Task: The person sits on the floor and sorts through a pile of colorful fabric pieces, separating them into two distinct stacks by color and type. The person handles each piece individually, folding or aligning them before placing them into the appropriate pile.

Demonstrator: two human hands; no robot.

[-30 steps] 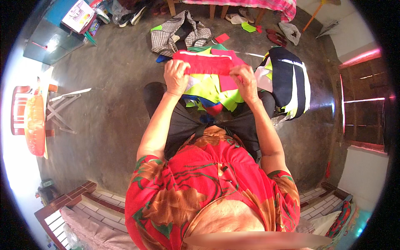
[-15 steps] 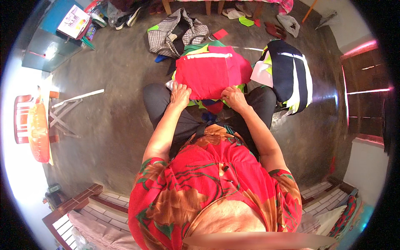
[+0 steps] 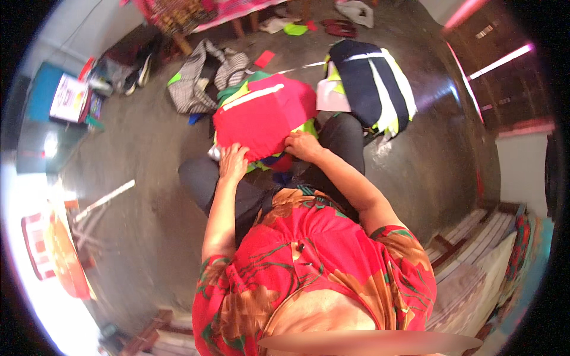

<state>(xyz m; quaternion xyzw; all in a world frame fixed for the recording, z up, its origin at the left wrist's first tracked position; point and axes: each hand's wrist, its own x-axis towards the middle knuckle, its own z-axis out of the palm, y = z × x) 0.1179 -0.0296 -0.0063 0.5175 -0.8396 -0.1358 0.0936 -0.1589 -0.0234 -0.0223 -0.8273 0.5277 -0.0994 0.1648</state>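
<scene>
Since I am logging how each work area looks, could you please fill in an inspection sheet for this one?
Surface: dark grey floor, with glare at the right.
Things in hand: red cloth, spread over a multicoloured cloth pile at the person's knees.
Grip: left hand and right hand both at the red cloth's near edge; whether either pinches it is unclear.
Clutter: checked cloth, red scrap, green scrap, white bag.
Cables: nothing seen near the hands.
Surroundings: dark-and-white cloth pile on the right; table with a pink cover beyond.
</scene>
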